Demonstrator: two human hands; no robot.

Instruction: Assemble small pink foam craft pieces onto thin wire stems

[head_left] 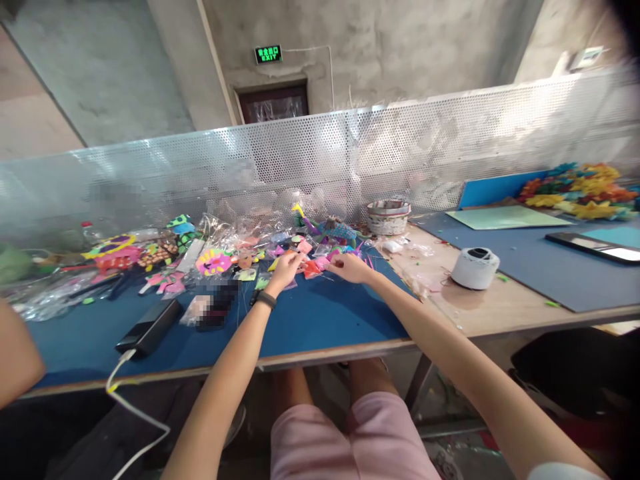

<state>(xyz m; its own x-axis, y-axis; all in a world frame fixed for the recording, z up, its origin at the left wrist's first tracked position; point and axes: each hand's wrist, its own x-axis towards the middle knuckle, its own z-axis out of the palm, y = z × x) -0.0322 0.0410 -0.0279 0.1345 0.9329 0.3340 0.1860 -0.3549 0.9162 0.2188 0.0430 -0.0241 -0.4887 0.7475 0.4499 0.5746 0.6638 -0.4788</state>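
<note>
My left hand (286, 270), with a dark band on its wrist, is closed in a pinch over a pile of small coloured craft pieces on the blue table mat (330, 313). To its right my right hand (350, 268) also has its fingers pinched together, at the edge of a pink piece (323, 262). A red-orange piece (312, 269) lies between the two hands. What sits in the fingertips is too small to make out. Behind the hands stands a stuffed blue-patterned animal figure (337, 231). Left of them is a pink and yellow flower-like piece (214, 262).
A black power bank (149, 327) with a white cable and a dark phone (220, 305) lie at left. To the right are a woven basket (389, 217) and a white roll (475, 269). A perforated metal screen (310, 160) borders the back. Someone's arm (17, 353) shows at far left.
</note>
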